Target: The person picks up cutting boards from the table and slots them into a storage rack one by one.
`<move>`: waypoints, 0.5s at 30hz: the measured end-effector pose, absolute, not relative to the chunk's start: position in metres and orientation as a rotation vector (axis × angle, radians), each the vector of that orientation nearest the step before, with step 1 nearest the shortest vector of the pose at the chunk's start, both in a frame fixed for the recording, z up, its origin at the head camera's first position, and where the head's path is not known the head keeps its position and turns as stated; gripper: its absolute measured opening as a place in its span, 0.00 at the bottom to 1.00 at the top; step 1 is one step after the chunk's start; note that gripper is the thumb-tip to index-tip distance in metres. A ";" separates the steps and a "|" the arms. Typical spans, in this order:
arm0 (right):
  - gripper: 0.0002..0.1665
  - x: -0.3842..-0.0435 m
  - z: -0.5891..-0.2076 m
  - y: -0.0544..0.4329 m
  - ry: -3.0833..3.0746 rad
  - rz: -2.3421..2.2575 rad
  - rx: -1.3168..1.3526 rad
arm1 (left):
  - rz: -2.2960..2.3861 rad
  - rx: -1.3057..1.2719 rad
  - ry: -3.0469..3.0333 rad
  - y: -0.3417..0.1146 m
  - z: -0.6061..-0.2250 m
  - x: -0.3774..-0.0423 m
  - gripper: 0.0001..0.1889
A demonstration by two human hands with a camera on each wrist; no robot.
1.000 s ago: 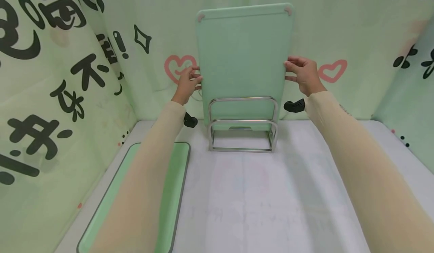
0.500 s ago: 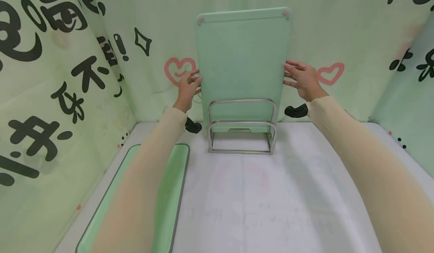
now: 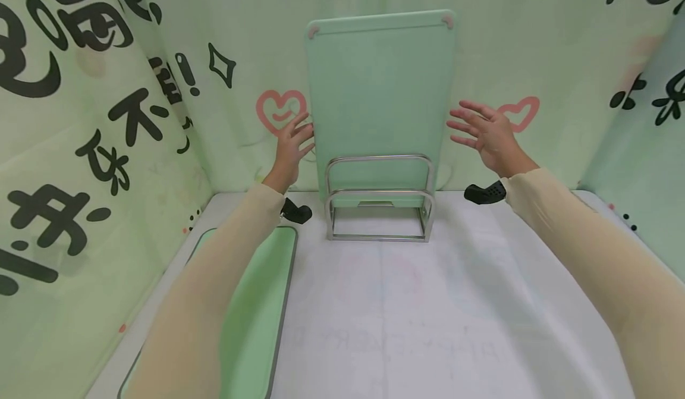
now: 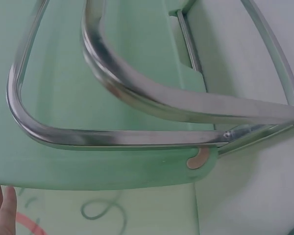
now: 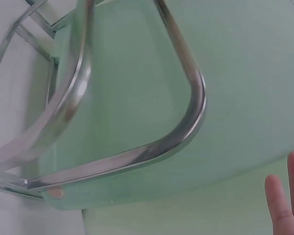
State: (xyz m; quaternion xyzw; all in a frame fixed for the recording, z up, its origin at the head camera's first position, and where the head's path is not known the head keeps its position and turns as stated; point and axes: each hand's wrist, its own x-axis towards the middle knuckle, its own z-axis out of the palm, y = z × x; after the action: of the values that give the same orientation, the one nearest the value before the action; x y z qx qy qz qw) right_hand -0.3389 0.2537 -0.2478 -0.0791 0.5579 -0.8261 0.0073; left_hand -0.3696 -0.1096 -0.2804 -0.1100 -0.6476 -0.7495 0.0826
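A pale green cutting board (image 3: 380, 90) with pinkish corner pads stands upright in a metal rack (image 3: 377, 237) toward the back of the table. Beside the board's left edge is my left hand (image 3: 291, 149), its fingertips right at the edge and its fingers fairly straight. My right hand (image 3: 492, 137) is spread just off the right edge, holding nothing. In the left wrist view, the rack's bent bars (image 4: 137, 93) cross in front of the board, and fingertips (image 4: 7, 208) show at its edge. Two fingers (image 5: 281, 200) of the right hand appear in the right wrist view.
A second green board with a grey rim (image 3: 257, 316) lies flat on the table (image 3: 385, 310) at the left, partly hidden by the left sleeve (image 3: 198, 304). A printed green curtain (image 3: 246, 18) encloses the table at the back and sides.
My right hand has let go of the board's right edge, opened and drawn back to the right. The left hand's fingers have straightened at the left edge. The board still stands in the rack.
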 end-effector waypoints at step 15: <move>0.22 -0.317 -0.273 0.244 1.887 -2.432 -0.367 | -2.161 -0.525 -2.108 -0.117 -0.304 -0.347 0.24</move>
State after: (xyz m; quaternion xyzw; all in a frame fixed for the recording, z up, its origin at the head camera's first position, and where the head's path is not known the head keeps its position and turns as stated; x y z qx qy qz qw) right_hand -0.3171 0.2437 -0.2734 -0.1184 0.6086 -0.7844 0.0206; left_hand -0.3470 -0.1168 -0.3045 -0.1712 -0.6874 -0.7047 0.0384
